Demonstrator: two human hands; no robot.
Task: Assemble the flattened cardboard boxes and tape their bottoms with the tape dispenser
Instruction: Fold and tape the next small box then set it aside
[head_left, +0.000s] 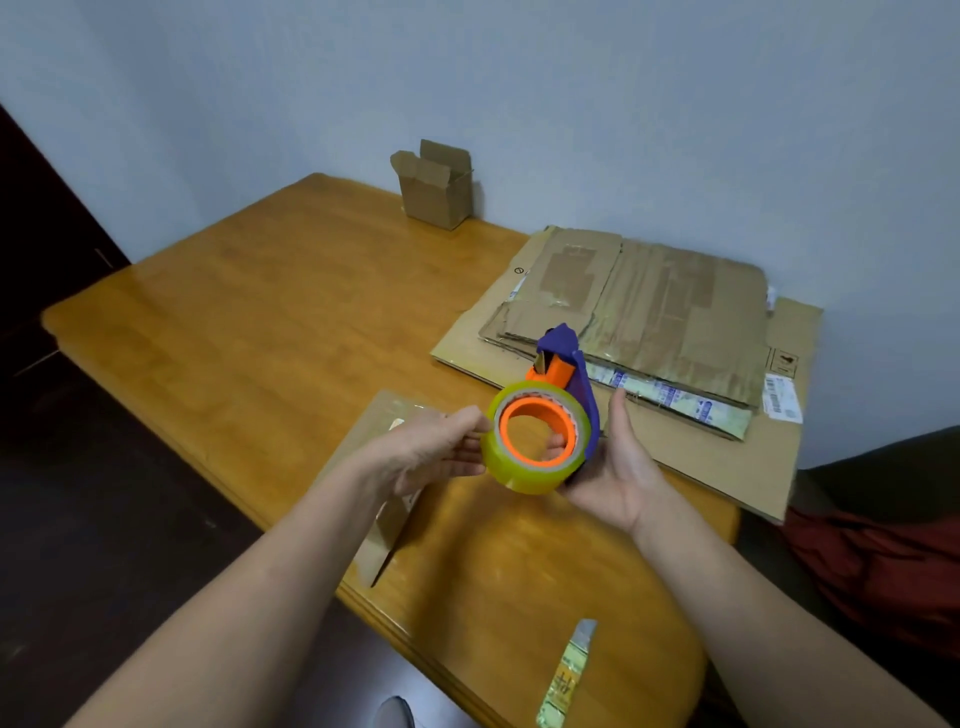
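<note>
1. You are holding the tape dispenser (540, 436) in the air over the table (249, 322), between both hands.
2. Your right hand (618, 467) cradles it from the right and below. The fingers wrap behind the purple frame, and one fingertip shows through the orange hub.
3. Your left hand (431, 452) pinches the left rim of the tape roll.
4. This looks like readying the tape, probably hunting for the loose end, before any taping starts.
5. One small box (436, 187) stands assembled at the far edge by the wall, with its top flaps open. The stack of flattened boxes (649, 312) lies on the right side of the table, just beyond the dispenser.
6. The next move likely calls for peeling the end free and drawing it up to the cutter, then picking a flat box to fold.
7. Several things are hard to make out:
   - The tape's loose end cannot be seen against the clear roll.
   - Your left forearm covers part of a flat cardboard piece (374, 436).
   - The small box's bottom is hidden, so you cannot tell whether it is taped.
   - A printed strip (569, 675) runs off the bottom of the view.
</note>
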